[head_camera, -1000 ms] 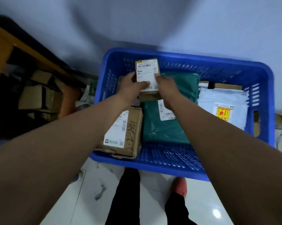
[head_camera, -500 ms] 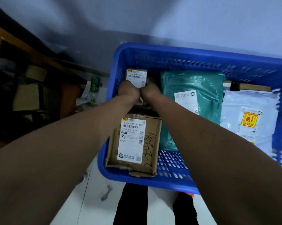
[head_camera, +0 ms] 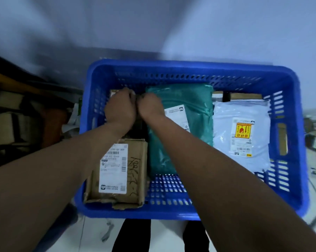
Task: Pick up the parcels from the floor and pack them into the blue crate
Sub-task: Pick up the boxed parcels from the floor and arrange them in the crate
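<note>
The blue crate (head_camera: 190, 70) stands on the floor in front of me. Both hands reach into its far left corner. My left hand (head_camera: 119, 108) and my right hand (head_camera: 150, 106) grip a small labelled cardboard box (head_camera: 113, 92), which they almost wholly hide; only a corner shows. In front of them lies a flat brown cardboard parcel (head_camera: 135, 171) with a white label. A green mailer bag (head_camera: 182, 124) lies in the middle and a white mailer bag (head_camera: 240, 137) with a yellow and red sticker on the right.
Behind the white bag more brown boxes (head_camera: 244, 96) stand against the crate's far wall. Stacked cardboard boxes (head_camera: 6, 120) and a wooden shelf sit to the left of the crate. My legs (head_camera: 131, 235) are below the crate on a pale tiled floor.
The small box went down from above the crate into its far left corner, with both hands still on it. The camera view shifted so the crate sits more centred.
</note>
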Demonstrator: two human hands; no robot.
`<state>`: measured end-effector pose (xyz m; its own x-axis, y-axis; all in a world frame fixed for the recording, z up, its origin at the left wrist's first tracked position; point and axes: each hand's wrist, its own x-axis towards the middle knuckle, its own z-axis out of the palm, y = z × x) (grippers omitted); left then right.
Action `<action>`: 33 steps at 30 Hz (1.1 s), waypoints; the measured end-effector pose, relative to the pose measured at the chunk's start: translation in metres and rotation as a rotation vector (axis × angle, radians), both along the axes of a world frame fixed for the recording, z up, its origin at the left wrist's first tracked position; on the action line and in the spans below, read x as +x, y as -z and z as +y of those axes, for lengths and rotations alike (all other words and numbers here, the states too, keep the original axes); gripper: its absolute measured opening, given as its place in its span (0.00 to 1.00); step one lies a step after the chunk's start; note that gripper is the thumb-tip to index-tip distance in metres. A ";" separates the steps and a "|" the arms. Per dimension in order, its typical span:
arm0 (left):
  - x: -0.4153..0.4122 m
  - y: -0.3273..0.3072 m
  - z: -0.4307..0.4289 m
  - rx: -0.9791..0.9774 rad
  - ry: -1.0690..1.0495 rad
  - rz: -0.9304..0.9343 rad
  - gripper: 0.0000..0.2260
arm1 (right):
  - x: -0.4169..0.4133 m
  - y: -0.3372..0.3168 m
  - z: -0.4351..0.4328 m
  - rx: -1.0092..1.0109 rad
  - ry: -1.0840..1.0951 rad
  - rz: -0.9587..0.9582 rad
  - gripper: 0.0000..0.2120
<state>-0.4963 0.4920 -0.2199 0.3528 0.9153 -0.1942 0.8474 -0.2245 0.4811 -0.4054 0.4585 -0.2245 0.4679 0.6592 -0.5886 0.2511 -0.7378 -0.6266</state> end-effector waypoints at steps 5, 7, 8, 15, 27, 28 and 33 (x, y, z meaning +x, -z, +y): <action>0.073 -0.036 -0.038 -0.032 0.093 -0.138 0.21 | 0.075 -0.047 -0.047 0.124 0.215 -0.176 0.13; 0.120 -0.053 -0.069 -0.046 0.170 -0.161 0.22 | 0.119 -0.064 -0.086 0.121 0.302 -0.212 0.16; 0.145 -0.063 -0.087 -0.047 0.197 -0.170 0.23 | 0.141 -0.071 -0.107 0.124 0.351 -0.232 0.17; 0.312 -0.101 -0.256 -0.086 0.334 -0.203 0.24 | 0.288 -0.104 -0.296 0.147 0.618 -0.306 0.21; 0.480 -0.046 -0.457 -0.191 0.648 -0.030 0.11 | 0.434 -0.038 -0.564 -0.108 0.833 -0.302 0.09; 0.487 -0.037 -0.462 -0.214 0.658 0.018 0.10 | 0.445 -0.029 -0.576 -0.111 0.831 -0.292 0.08; 0.516 0.028 -0.476 -0.338 0.649 0.160 0.12 | 0.506 0.026 -0.618 -0.137 0.812 -0.233 0.06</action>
